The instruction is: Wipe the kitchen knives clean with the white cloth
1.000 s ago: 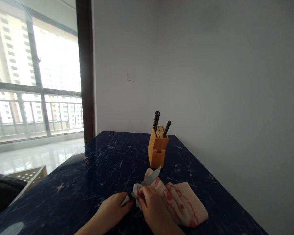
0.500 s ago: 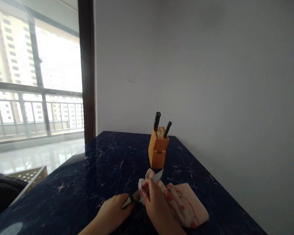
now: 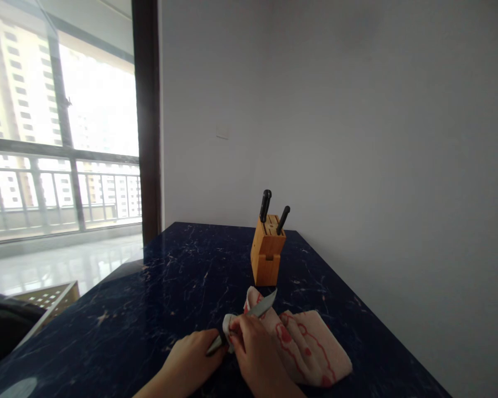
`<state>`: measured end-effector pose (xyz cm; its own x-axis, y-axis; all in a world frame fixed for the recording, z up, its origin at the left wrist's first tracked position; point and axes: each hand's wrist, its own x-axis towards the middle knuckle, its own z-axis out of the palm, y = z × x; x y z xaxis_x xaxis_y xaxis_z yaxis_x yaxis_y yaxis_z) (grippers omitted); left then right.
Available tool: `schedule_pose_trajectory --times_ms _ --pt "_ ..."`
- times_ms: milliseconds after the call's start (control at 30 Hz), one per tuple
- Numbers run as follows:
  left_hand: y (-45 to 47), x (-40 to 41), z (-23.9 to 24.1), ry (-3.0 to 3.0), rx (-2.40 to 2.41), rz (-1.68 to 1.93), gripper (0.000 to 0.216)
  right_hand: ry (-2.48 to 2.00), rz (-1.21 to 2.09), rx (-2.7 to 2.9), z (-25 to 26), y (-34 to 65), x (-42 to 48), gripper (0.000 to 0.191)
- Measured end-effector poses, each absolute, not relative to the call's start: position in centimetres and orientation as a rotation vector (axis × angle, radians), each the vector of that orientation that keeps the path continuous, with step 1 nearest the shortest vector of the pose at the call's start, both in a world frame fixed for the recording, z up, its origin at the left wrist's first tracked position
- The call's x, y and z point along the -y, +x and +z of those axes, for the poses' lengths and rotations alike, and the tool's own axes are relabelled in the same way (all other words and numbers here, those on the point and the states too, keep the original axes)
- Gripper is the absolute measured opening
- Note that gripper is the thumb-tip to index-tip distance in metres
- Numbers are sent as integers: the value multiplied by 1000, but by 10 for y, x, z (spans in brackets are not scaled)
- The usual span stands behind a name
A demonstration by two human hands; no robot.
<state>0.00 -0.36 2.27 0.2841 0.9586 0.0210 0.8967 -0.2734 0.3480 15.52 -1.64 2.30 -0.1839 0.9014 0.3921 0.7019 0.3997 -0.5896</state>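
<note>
Dark marbled worktop (image 3: 170, 287) noted: a pink-patterned cloth (image 3: 311, 342) is spread near its front edge, and a wooden knife block (image 3: 268, 251) is stood toward the far right corner. A fold of the cloth is pinched against the blade by the right hand (image 3: 255, 354). The handle is gripped in the closed left hand (image 3: 188, 362), so the knife (image 3: 259, 307) is held low over the front edge, tip toward the block.

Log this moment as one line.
left hand: grips knife by handle | right hand: pinches patterned cloth around blade | knife block: upright behind, two black handles | surface: dark marbled countertop
</note>
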Motion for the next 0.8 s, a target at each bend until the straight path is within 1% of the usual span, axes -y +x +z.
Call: schedule_pose_trajectory --times_ms 367,800 --pt "-1 2 23 2228 -1697 382 23 -1415 350 1939 32 155 20 18" --pt "-3 -1 22 2132 -1643 422 22 -1378 335 1980 26 159 21 20"
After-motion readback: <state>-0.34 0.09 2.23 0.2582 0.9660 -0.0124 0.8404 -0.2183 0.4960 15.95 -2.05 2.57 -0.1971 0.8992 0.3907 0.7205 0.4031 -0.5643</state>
